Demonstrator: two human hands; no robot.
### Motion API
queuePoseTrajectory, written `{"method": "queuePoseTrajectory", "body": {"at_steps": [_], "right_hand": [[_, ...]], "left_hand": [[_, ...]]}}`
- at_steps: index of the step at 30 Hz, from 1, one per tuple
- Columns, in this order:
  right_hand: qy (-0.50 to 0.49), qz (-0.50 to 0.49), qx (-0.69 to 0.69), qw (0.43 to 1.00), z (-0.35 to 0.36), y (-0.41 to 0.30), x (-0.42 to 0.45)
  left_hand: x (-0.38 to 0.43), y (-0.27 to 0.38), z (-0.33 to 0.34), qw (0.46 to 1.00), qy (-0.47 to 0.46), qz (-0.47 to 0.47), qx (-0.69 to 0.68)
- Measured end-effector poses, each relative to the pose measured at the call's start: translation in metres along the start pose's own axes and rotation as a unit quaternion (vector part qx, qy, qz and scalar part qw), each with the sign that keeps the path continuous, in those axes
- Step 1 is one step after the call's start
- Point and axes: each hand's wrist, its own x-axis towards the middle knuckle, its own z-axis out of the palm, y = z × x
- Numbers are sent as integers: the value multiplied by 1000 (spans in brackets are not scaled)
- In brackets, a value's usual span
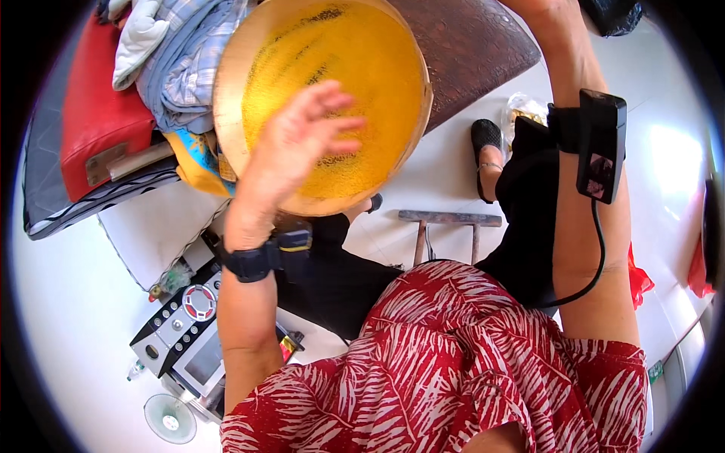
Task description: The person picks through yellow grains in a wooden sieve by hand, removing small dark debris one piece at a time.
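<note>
My left hand [300, 139] is over a round wooden-rimmed tray [227, 96], its fingers apart and slightly blurred, with nothing in them. Inside the rim lies a yellow, grainy-looking surface [362, 62] with dark streaks; whether it is loose grain or a coating I cannot tell. Whether my fingers touch it is also unclear. My right arm reaches up past the tray's right side, where only the wrist end of my right hand [541, 7] shows at the top edge. Its fingers are out of view. Beneath the tray extends a dark brown, leather-like top [470, 56].
Folded clothes [181, 85] and a red padded seat [102, 113] lie at left. A metal-legged stool [450, 218] stands below the tray. A speaker unit [181, 328] and a fan [170, 419] are at lower left. Another person's shoe [486, 136] is near a plastic bag [521, 110].
</note>
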Motion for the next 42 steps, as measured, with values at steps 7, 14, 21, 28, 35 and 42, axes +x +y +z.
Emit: {"method": "queuePoseTrajectory", "body": {"at_steps": [7, 14, 21, 28, 35, 42], "right_hand": [[-2, -11, 5, 1000, 4, 1, -4], [-8, 2, 7, 1000, 3, 3, -6], [-3, -10, 0, 1000, 6, 4, -6], [-4, 4, 0, 1000, 2, 10, -10], [22, -13, -36, 999, -1, -3, -2], [11, -18, -45, 999, -4, -15, 1]], "left_hand": [[3, -4, -73, 948, 179, -7, 262], [5, -20, -93, 859, 161, -18, 485], [14, -32, -68, 858, 100, -25, 503], [9, -1, -9, 984, -7, -77, 163], [3, 13, -39, 991, 103, 76, 38], [2, -5, -71, 955, 210, 12, 207]]}}
